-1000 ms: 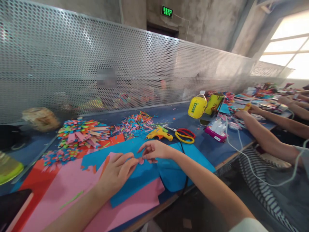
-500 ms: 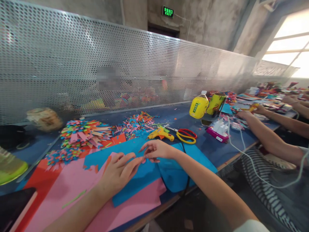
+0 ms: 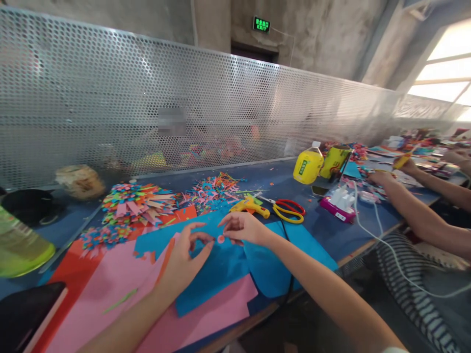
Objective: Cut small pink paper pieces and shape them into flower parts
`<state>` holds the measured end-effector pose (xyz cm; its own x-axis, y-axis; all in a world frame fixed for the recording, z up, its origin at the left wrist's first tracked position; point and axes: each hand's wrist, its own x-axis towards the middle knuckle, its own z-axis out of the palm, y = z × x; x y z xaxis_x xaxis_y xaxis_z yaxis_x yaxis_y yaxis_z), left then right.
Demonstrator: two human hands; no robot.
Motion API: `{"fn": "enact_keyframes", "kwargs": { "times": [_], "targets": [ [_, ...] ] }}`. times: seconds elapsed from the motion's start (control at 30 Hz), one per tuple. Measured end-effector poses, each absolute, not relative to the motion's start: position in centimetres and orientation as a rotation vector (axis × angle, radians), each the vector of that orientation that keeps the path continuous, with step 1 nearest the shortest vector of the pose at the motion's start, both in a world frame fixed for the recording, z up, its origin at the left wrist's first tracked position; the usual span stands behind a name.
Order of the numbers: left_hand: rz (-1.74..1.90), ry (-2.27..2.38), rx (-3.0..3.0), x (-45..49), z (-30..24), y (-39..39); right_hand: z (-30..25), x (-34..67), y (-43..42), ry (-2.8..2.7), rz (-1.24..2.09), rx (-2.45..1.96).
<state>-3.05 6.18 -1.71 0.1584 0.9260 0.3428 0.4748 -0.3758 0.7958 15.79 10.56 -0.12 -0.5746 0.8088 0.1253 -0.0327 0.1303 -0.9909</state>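
Note:
My right hand point(image 3: 241, 229) pinches a small round pink piece point(image 3: 221, 239) at its fingertips, perhaps a tight paper coil; its exact make is too small to tell. Facing it, my left hand point(image 3: 189, 252) is open, thumb and curved fingers apart, just to the left of the pink piece. Both hands are above blue sheets point(image 3: 209, 287) that overlap pink sheets point(image 3: 106, 274). Just beyond my right hand lies a yellow glue gun point(image 3: 250, 206), beside scissors point(image 3: 289, 212) with red and yellow handles.
Colourful strip bundles point(image 3: 138, 203) and a heap of paper scraps point(image 3: 217, 190) lie toward the perforated metal screen point(image 3: 206, 108). A yellow bottle point(image 3: 308, 165) and a purple-based box point(image 3: 338, 206) stand right. A greenish container point(image 3: 22, 245) is left. Another person's arms point(image 3: 415, 211) work at right.
My left hand has drawn away leftward from the pink piece and its fingers have opened. My right hand keeps the piece at its fingertips. The view has shifted slightly.

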Motion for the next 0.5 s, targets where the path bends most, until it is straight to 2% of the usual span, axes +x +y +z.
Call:
{"fn": "enact_keyframes", "kwargs": {
  "times": [0.5],
  "targets": [
    [1.174,1.301,1.733,-2.84,-1.75,6.35,-0.4,15.63,10.3,-1.771,1.49,-0.768]
  ]
}}
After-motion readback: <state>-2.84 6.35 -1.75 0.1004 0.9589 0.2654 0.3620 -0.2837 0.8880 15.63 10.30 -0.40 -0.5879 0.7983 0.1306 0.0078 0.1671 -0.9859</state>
